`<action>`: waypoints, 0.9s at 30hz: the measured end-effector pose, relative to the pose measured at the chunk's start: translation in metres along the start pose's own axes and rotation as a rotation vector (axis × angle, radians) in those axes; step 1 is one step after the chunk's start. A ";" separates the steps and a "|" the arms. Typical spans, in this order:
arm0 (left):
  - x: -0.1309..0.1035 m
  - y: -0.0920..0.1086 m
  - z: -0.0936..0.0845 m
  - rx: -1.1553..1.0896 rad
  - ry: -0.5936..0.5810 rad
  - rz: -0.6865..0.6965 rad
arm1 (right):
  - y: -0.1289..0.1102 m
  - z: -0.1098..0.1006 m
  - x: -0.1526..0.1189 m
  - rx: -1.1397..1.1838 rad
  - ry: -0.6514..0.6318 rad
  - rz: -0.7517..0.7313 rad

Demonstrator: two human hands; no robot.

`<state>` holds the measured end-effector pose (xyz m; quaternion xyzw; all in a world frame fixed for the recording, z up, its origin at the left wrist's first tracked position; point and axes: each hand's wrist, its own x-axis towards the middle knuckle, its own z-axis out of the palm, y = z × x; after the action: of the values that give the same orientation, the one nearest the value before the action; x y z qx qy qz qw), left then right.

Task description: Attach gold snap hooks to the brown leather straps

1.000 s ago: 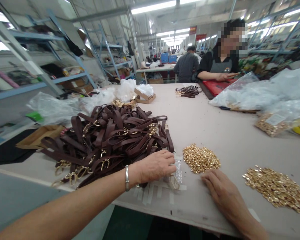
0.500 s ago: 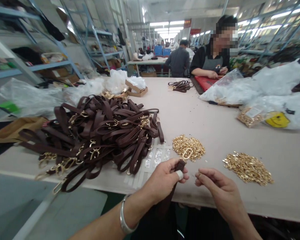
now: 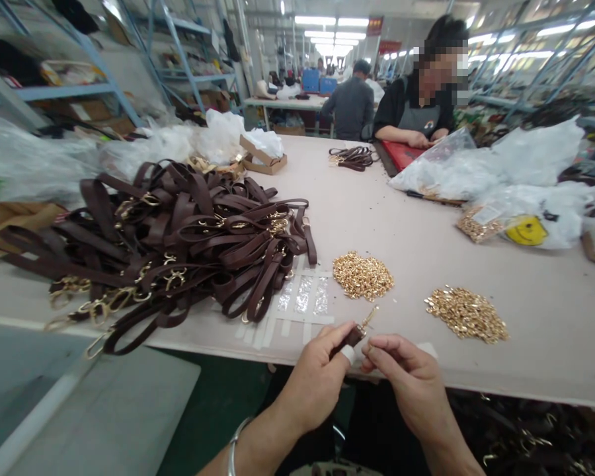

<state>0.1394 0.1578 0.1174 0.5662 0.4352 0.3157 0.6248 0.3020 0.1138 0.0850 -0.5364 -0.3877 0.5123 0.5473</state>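
Note:
My left hand (image 3: 320, 370) is closed around the end of a dark brown leather strap (image 3: 353, 336). A gold metal clasp (image 3: 369, 318) sticks out past the strap's end, pointing away from me. Close beside it, my right hand (image 3: 406, 367) pinches something tiny between thumb and fingertips, too small to make out. Beyond my hands lies a heap of small gold metal pieces (image 3: 363, 274), with a second gold heap (image 3: 467, 314) farther right. To the left spreads a large tangled pile of brown straps (image 3: 193, 244) with gold clasps.
Across the table (image 3: 327, 198), a person (image 3: 416, 106) works at a red sheet (image 3: 401, 152). White plastic bags (image 3: 520, 165) lie at the back right. A small strap bundle (image 3: 352, 157) and an open cardboard box (image 3: 265, 162) sit farther back. More straps (image 3: 530, 436) hang below the table edge at right.
Both hands have drawn closer together and lower, nearer the table's front edge. The strap end has turned, so its clasp now shows edge-on. The view has shifted slightly.

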 end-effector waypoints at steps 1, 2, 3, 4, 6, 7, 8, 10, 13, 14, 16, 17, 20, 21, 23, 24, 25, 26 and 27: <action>-0.001 0.000 0.001 -0.016 -0.001 0.037 | 0.001 0.001 -0.001 0.016 -0.007 0.006; -0.001 0.001 0.003 -0.059 -0.006 0.043 | 0.001 0.001 -0.002 0.027 -0.010 0.013; -0.001 0.002 0.004 -0.121 -0.013 0.023 | 0.001 0.002 -0.002 0.032 -0.011 0.019; -0.001 0.002 0.006 -0.188 -0.021 -0.011 | 0.001 0.002 -0.003 0.030 -0.008 0.025; -0.002 0.004 0.007 -0.268 -0.024 -0.070 | -0.001 0.003 -0.003 0.014 0.000 0.040; -0.002 0.004 0.007 -0.258 -0.014 -0.077 | -0.003 0.003 -0.003 0.004 0.005 0.049; -0.002 0.003 0.007 -0.222 -0.003 -0.066 | -0.005 0.004 -0.002 -0.008 0.009 0.056; -0.003 0.001 0.005 -0.123 0.021 -0.015 | -0.008 0.004 -0.001 -0.035 0.009 0.057; -0.004 -0.004 0.003 0.007 0.041 0.055 | -0.010 0.004 0.001 -0.079 -0.032 0.009; -0.003 -0.006 0.002 0.039 0.046 0.069 | -0.009 0.003 0.001 -0.094 -0.049 -0.010; -0.003 -0.008 0.002 0.093 0.048 0.093 | -0.008 0.002 0.001 -0.128 -0.070 -0.050; -0.003 -0.008 0.002 0.114 0.044 0.105 | -0.006 0.002 0.000 -0.150 -0.069 -0.079; -0.002 -0.009 0.004 0.112 0.017 0.108 | -0.002 0.001 -0.002 -0.262 -0.029 -0.216; -0.002 -0.010 0.005 0.081 0.005 0.095 | -0.001 0.000 -0.003 -0.308 -0.010 -0.274; -0.001 -0.012 0.007 -0.003 -0.017 0.060 | 0.001 0.000 -0.005 -0.390 0.020 -0.386; 0.000 -0.013 0.008 -0.038 -0.024 0.047 | 0.002 0.000 -0.005 -0.418 0.026 -0.429; 0.000 -0.014 0.008 -0.057 -0.026 0.042 | 0.003 -0.001 -0.006 -0.437 0.026 -0.459; 0.001 -0.015 0.009 -0.062 -0.026 0.042 | 0.004 -0.002 -0.006 -0.447 0.021 -0.476; 0.001 -0.016 0.010 -0.058 -0.026 0.046 | 0.005 -0.002 -0.006 -0.451 0.014 -0.480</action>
<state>0.1467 0.1517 0.1010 0.5620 0.4045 0.3350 0.6390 0.3026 0.1072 0.0802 -0.5407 -0.6030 0.2662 0.5227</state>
